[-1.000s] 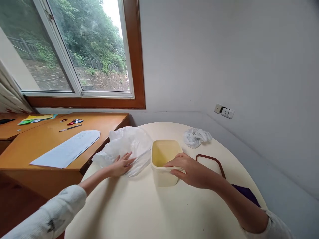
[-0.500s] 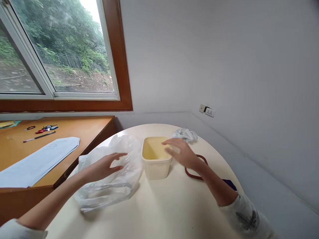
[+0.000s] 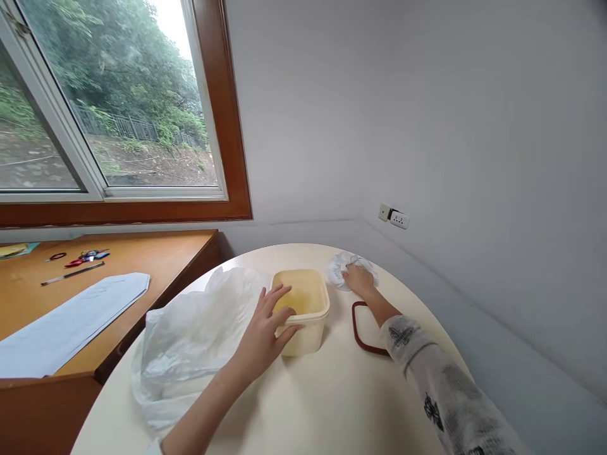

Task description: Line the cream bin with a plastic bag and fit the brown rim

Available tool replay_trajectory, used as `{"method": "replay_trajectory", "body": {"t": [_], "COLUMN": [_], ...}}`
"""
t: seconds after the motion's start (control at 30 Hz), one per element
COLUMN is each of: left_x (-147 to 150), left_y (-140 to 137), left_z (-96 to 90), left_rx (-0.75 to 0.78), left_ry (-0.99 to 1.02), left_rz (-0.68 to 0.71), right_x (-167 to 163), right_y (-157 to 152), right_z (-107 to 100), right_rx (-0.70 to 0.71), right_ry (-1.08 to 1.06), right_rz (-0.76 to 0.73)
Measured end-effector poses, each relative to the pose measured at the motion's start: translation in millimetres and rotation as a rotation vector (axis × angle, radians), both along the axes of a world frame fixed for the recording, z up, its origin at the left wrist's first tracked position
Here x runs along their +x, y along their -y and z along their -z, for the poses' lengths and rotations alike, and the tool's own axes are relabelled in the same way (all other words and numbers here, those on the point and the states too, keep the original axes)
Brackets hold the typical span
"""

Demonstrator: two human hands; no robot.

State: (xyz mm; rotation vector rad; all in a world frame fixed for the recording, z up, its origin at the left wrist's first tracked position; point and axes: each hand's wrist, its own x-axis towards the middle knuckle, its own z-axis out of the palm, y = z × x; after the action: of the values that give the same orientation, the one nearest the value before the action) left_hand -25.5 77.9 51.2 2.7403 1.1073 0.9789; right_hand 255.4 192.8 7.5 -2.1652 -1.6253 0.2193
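Observation:
A pale yellow plastic tub [image 3: 303, 338] without a lid stands on the round cream table [image 3: 327, 404]. At its near left side is my left hand [image 3: 265, 328], fingers apart over the rim; whether they touch it I cannot tell. My right hand [image 3: 359, 280] reaches to the far right and closes on a crumpled white plastic bag [image 3: 339, 265], its fingertips partly hidden in the folds. Left of the tub a larger, translucent plastic bag [image 3: 190, 341] lies spread out. A reddish-brown rounded frame or ring [image 3: 358, 332] lies under my right forearm, partly covered.
A brown wooden desk [image 3: 175, 253] adjoins on the left, bearing paper sheets [image 3: 80, 316], a pen [image 3: 73, 274] and small keys or trinkets [image 3: 88, 257]. Behind are a window and a grey wall with a socket [image 3: 399, 219].
My right hand has moved from above the tub to the crumpled bag and closed on it. My left hand has moved right, from over the spread bag to the tub's rim.

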Motion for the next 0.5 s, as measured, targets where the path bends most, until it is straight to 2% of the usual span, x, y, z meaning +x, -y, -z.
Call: {"method": "replay_trajectory", "body": {"t": [0.1, 0.2, 0.37, 0.5], "left_x": [2, 2, -1, -1], "left_y": [-8, -16, -36, -46], "left_z": [1.9, 2.6, 9.1, 6.1], "left_rx": [0.053, 0.105, 0.158, 0.132], "left_ry": [-0.013, -0.010, 0.011, 0.020], "left_rz": [-0.039, -0.089, -0.175, -0.193], "right_x": [3, 10, 20, 17], "right_y": [-6, -8, 2, 30], "right_z": [7, 2, -26, -56], "right_rx": [0.027, 0.128, 0.359, 0.500], "right_ry": [-0.021, -0.072, -0.169, -0.241], "right_rz": [0.023, 0.044, 0.017, -0.067]}}
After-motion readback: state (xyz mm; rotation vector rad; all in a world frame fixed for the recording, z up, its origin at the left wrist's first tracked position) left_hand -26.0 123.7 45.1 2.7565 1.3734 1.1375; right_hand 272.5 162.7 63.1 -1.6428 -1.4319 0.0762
